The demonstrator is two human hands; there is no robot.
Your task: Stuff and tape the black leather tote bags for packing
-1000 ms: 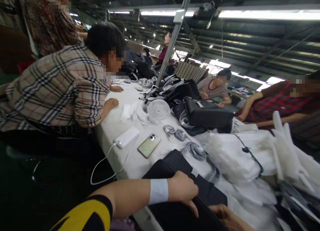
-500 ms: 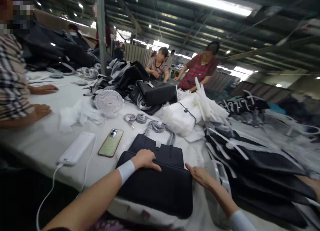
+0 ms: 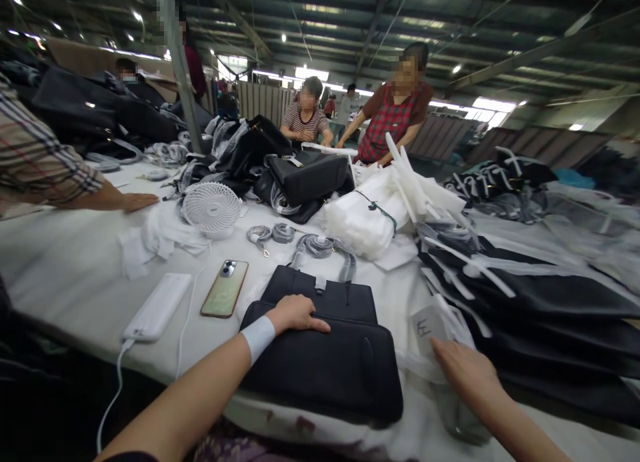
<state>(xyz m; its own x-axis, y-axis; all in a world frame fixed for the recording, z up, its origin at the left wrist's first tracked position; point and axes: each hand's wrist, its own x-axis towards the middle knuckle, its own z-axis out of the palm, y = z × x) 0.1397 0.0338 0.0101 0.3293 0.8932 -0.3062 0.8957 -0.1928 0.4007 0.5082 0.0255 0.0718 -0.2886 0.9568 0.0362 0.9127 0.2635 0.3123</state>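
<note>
A black bag [image 3: 330, 369] lies flat on the white-covered table, its flap part and grey-wrapped handle [image 3: 345, 262] pointing away from me. My left hand [image 3: 296, 314] rests on the bag near its fold, thumb spread out to the right. To the right of the bag, my right hand [image 3: 463, 365] is at a clear plastic bag with a white marked paper [image 3: 424, 327]. Its fingers are extended, but whether they pinch the plastic is hidden. Wrapped strap coils [image 3: 283, 233] lie beyond the black bag.
On the left are a phone [image 3: 225, 289], a white power bank [image 3: 159, 307] with cable, and a round white fan [image 3: 211, 209]. A white foam bundle [image 3: 360, 222] and stacked black bags [image 3: 545, 302] stand right. Another person's hand [image 3: 141, 202] rests at left; two people stand behind.
My right hand has moved right, off the black bag's edge to the plastic bag. My left hand stays on the black bag. The person at left has reached further over the table.
</note>
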